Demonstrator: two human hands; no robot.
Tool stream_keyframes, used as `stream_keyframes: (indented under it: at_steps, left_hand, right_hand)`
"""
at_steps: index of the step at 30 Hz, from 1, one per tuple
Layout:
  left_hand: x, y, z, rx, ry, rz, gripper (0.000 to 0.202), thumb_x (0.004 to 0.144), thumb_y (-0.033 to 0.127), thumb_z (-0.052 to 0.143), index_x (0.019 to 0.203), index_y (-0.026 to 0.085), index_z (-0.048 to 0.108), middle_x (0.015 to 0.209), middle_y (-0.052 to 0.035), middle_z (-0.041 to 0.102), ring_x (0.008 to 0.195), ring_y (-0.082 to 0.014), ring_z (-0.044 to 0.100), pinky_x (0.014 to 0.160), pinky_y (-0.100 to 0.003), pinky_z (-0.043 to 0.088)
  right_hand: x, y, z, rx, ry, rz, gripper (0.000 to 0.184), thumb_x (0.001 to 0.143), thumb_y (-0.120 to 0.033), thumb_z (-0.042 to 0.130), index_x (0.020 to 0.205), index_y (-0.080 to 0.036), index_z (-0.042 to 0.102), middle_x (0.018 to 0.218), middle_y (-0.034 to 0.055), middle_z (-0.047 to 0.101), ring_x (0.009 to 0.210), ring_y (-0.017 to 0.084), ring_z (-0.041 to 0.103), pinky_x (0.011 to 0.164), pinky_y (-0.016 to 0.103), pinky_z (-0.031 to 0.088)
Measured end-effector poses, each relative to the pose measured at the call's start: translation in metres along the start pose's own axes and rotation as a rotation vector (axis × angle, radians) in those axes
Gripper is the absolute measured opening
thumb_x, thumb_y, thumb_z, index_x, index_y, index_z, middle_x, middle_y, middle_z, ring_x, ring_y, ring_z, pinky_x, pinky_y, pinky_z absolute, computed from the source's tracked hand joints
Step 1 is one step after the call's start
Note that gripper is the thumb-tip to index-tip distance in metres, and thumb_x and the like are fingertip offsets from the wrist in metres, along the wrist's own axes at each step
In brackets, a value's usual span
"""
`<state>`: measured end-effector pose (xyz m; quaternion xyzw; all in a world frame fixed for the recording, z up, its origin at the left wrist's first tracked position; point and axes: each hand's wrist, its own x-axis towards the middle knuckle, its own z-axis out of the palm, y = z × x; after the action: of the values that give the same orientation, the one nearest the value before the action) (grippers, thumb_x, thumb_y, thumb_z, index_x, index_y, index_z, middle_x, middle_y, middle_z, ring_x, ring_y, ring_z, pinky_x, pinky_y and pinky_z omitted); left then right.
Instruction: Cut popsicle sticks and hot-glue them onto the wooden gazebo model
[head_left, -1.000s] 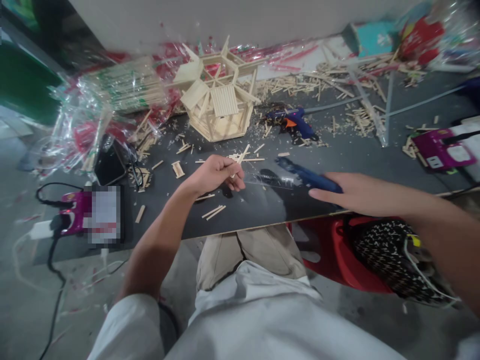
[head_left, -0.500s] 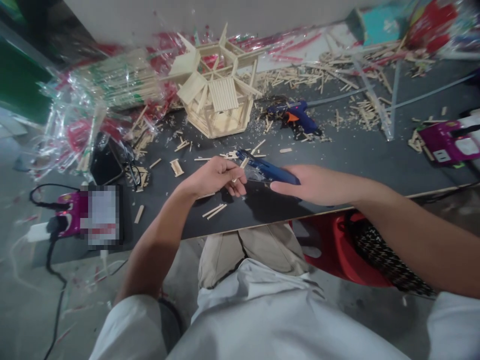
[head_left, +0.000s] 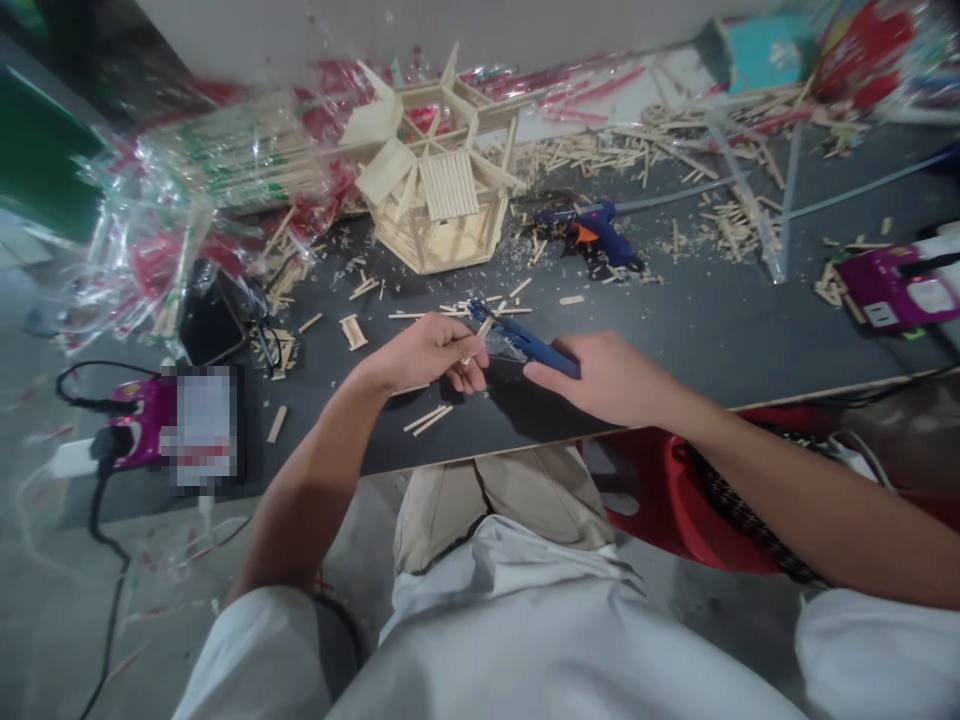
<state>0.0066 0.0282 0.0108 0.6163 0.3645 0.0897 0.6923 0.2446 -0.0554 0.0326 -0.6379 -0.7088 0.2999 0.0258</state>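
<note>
My left hand (head_left: 429, 353) is closed in a pinch on a thin wooden stick (head_left: 486, 325) just above the dark board (head_left: 675, 330). My right hand (head_left: 604, 375) grips a blue glue gun (head_left: 523, 342), whose nozzle points left and nearly touches the stick at my left fingertips. A half-built hexagonal stick house (head_left: 435, 205) stands on the board behind my hands. A second blue glue gun with an orange trigger (head_left: 592, 232) lies further back to the right.
Loose sticks and offcuts (head_left: 660, 160) litter the board. Crinkled plastic wrap with stick bundles (head_left: 195, 200) lies at the left. Purple boxes sit at the left (head_left: 146, 425) and at the right (head_left: 889, 285). A red stool (head_left: 660, 500) stands under the board's edge.
My right hand has brought the blue glue gun leftwards from the right of the board up to the stick. My left hand has stayed in place with the stick.
</note>
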Motion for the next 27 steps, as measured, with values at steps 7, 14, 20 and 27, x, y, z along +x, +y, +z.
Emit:
stream_keyframes:
  at_steps: [7,14,20,27]
  left_hand:
    - [-0.0041,-0.0001,-0.0012,-0.003,-0.046,0.021,0.032,0.096,0.041,0.069,0.084,0.011,0.069,0.073,-0.0097,0.078,0.06,-0.0134,0.072,0.059,-0.022,0.059]
    - [-0.0055,0.007,0.0042,-0.016,-0.017,0.018,0.035,0.094,0.044,0.07,0.081,0.012,0.068,0.072,-0.0101,0.077,0.06,-0.0144,0.072,0.058,-0.023,0.058]
    - [-0.0078,0.0079,0.006,-0.039,-0.036,0.039,0.041,0.09,0.052,0.074,0.08,0.012,0.068,0.071,-0.0106,0.077,0.058,-0.0139,0.071,0.057,-0.023,0.058]
    - [-0.0063,0.0082,0.004,-0.052,-0.029,0.024,0.046,0.085,0.056,0.078,0.079,0.012,0.067,0.069,-0.0111,0.076,0.059,-0.0143,0.071,0.057,-0.022,0.056]
  right_hand:
    - [-0.0001,0.0,-0.0007,-0.12,0.024,-0.069,0.049,0.1,-0.058,0.04,0.075,-0.02,0.057,0.076,0.0093,0.067,0.07,0.021,0.057,0.066,0.031,0.03]
    - [-0.0012,0.0036,0.0013,-0.22,0.017,-0.123,0.057,0.105,-0.055,0.031,0.088,-0.014,0.066,0.089,0.0167,0.074,0.079,0.026,0.066,0.069,0.034,0.034]
    - [-0.0015,0.0057,0.0038,-0.183,0.027,-0.148,0.055,0.105,-0.052,0.032,0.093,-0.013,0.069,0.097,0.0179,0.075,0.087,0.028,0.069,0.074,0.034,0.04]
    - [-0.0009,0.004,0.0071,-0.204,0.046,-0.119,0.056,0.107,-0.053,0.032,0.095,-0.012,0.068,0.096,0.018,0.076,0.083,0.027,0.071,0.071,0.034,0.039]
